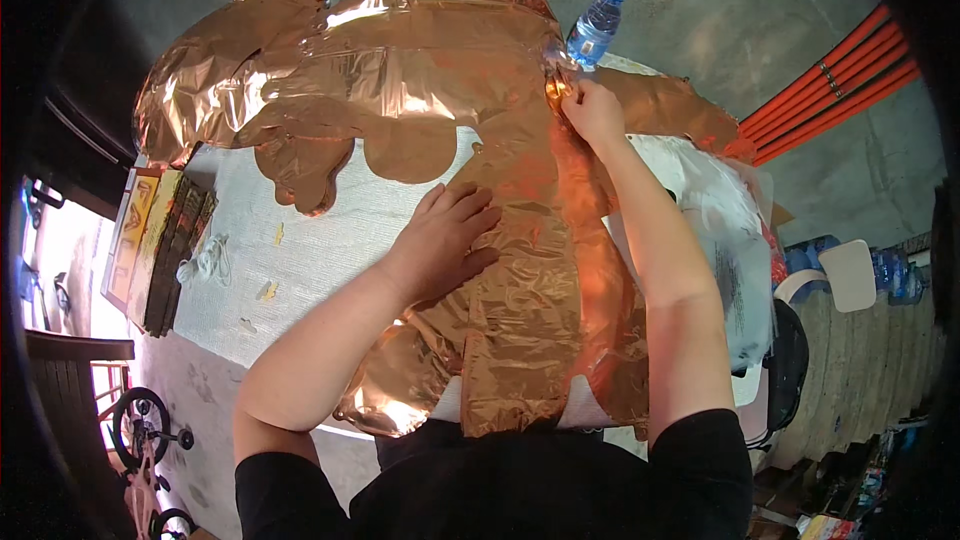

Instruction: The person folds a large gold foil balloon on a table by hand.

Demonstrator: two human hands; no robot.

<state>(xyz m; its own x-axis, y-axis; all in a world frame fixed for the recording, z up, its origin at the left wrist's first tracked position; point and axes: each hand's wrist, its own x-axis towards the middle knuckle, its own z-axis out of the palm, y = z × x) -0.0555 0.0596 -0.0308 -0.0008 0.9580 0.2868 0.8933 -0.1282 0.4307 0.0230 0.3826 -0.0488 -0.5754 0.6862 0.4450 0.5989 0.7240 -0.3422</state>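
A large, flat copper-coloured foil balloon [400,70] with rounded lobes lies across the table and hangs toward my body. My left hand [452,238] rests palm down on its middle part, fingers stretched out and slightly apart. Farther off, my right hand [596,114] is closed in a pinch on the foil's crumpled upper edge. The fingertips are partly hidden there by the hand and the shiny folds. Just beyond that hand stands a clear water bottle [597,30] with a blue cap, tilted in this view.
White padded sheeting [320,230] covers the table. At its left edge are stacked flat boxes [150,250] and white string [207,260]. Clear plastic bags [705,240] lie right; orange-red poles [830,90] rise beyond. A black bag [790,370] and small bicycle [145,430] stand nearby.
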